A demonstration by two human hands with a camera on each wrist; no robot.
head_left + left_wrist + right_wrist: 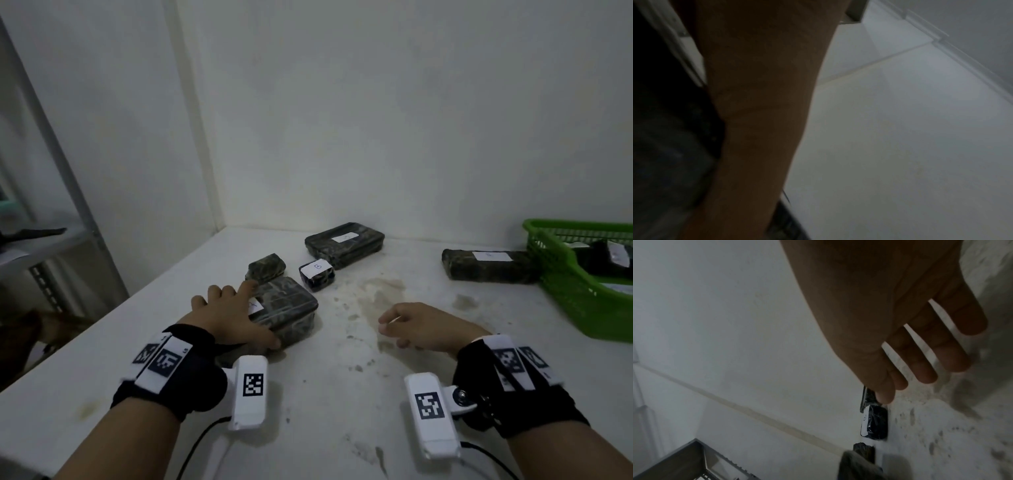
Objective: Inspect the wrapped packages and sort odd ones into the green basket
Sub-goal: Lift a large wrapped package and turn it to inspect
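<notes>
A dark camouflage-wrapped package (pixel 291 308) with a white label lies on the white table (pixel 342 394). My left hand (pixel 239 315) grips its left end, fingers over the top and thumb along the near side. In the left wrist view only the dim left hand (pixel 756 113) and the package (pixel 663 146) show. My right hand (pixel 404 325) hovers empty above the stained table with relaxed fingers (pixel 949 353). Farther back lie a small package (pixel 265 267), a dark package labelled B (pixel 317 274) (pixel 874 425), a large package (pixel 344 243) and a long package (pixel 486 265).
The green basket (pixel 565 291) stands at the right edge of the table, with dark wrapped packages (pixel 603 257) inside. White walls close the table's back and left. A grey metal shelf rack (pixel 51 137) stands to the left, beyond the table edge.
</notes>
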